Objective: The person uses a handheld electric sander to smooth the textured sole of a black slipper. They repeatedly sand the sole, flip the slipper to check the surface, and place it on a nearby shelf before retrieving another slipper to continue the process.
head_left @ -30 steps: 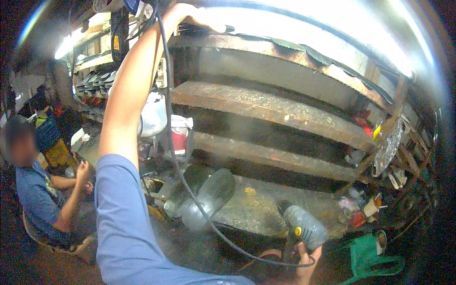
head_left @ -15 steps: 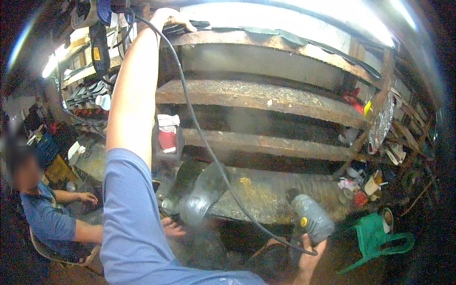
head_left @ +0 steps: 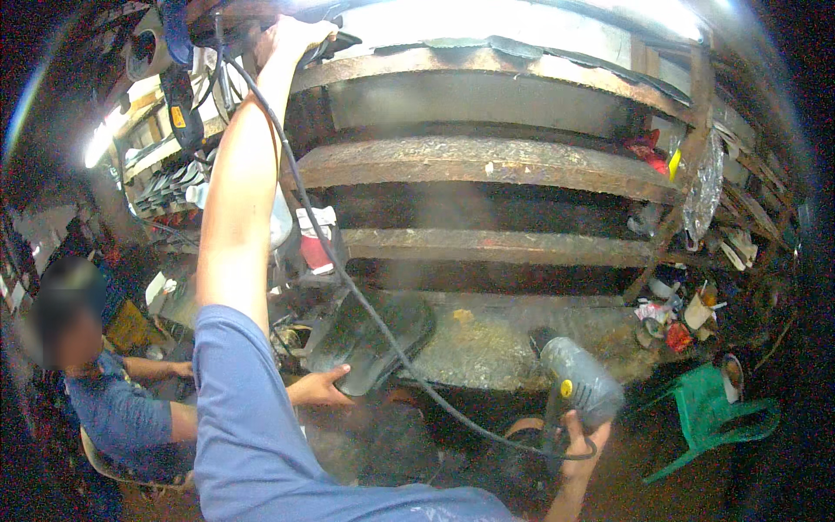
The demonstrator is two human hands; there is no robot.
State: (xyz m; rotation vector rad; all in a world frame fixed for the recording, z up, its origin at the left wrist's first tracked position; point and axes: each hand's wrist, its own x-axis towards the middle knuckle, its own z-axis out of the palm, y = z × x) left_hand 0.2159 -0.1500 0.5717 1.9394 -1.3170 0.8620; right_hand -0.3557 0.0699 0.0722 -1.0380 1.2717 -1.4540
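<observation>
Grey-barrelled heat gun with a yellow button (head_left: 584, 374), and it's up on the right, nose angled up and left over the near edge of the bench; the right hand (head_left: 581, 442) is wrapped around its handle, just where it was a moment ago. Whether it is running, I can't tell. Away to the left lies a dark, pliable sheet with rounded edges (head_left: 357, 352), on the stone-grey workbench (head_left: 496, 357) and jutting past its front, and here's the change: a co-worker's hand (head_left: 326, 385), well clear of it half a second back, is now touching its near edge. So that sheet has another person tending it while both of the wearer's own hands are busy. Up high, the left hand (head_left: 296, 39) has slid leftward along the top shelf, and its fingers look closed on a thin dark flat piece (head_left: 344, 42); glare hides the finer detail. A long black cord (head_left: 437, 396) swoops down across the view to the right hand. Behind it all run rough wooden shelves (head_left: 496, 165), with a green plastic chair (head_left: 696, 391) off at the right.
</observation>
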